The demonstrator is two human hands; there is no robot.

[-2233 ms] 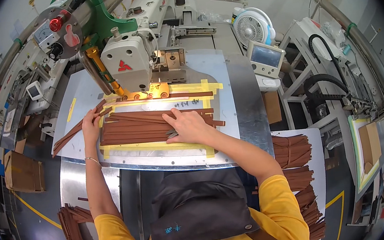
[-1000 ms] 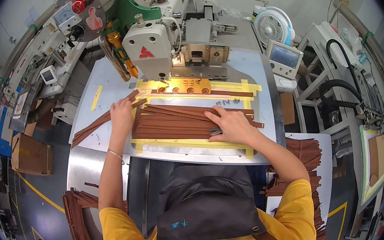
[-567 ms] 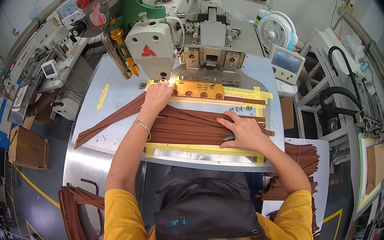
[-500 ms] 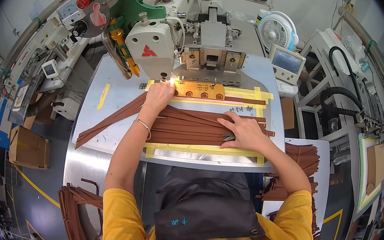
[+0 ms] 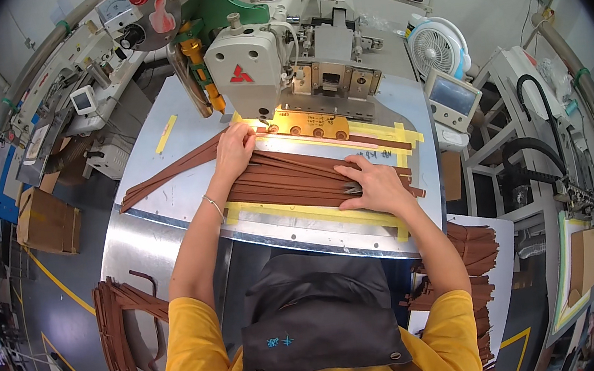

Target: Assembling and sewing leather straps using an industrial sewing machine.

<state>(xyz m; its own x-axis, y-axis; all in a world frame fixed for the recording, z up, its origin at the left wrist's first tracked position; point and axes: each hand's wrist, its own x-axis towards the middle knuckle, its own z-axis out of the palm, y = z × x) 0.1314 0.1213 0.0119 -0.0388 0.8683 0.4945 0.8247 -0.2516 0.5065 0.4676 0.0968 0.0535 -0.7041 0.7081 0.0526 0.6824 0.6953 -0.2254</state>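
Several flat brown straps (image 5: 289, 179) lie side by side on the metal work plate of a sewing machine (image 5: 243, 67). My left hand (image 5: 235, 152) is closed at the straps' upper left, by the left end of a gold-coloured clamp plate (image 5: 311, 127) with round holes. Its fingers seem to pinch a brown strap (image 5: 185, 167); the fingertips are partly hidden. My right hand (image 5: 376, 187) rests over the right part of the straps, holding small grey thread snips (image 5: 351, 188). Their blades point left between thumb and fingers.
Yellow tape (image 5: 315, 220) borders the strap area. A control screen (image 5: 453, 98) and a white fan (image 5: 435, 49) stand right of the machine. More brown straps hang at lower left (image 5: 119, 330) and lie in bundles at lower right (image 5: 474, 246). A cardboard box (image 5: 48, 221) sits on the floor.
My left hand has drawn slightly left, away from the clamp plate's end. My right hand stays over the straps with the snips. The whole view has shifted a little.
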